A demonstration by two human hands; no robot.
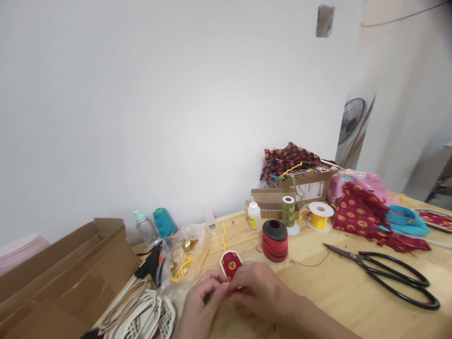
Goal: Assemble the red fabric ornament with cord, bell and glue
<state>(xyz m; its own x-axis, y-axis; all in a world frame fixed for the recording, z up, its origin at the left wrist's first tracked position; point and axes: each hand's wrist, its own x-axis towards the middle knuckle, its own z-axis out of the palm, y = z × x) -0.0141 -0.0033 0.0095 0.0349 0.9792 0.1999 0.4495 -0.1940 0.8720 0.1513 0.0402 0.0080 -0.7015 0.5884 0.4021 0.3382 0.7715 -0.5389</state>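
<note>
A small pendant with dark red patterned fabric and a pale rim stands at my fingertips, a twisted yellow cord rising from its top. My left hand is closed, thumb and forefinger pinching at the pendant's lower end. From the right, my right hand closes over its lower right part, fingertips meeting those of the left. The pendant's bottom is hidden behind the fingers. Just beyond my right hand stands a spool of red cord with a black top, a loose red thread trailing beside it.
Black-handled scissors lie at right. Behind are a glue bottle, a green thread spool, a yellow cord spool and red fabric. At left are a cardboard box, a plastic bag and pale cut-out frames.
</note>
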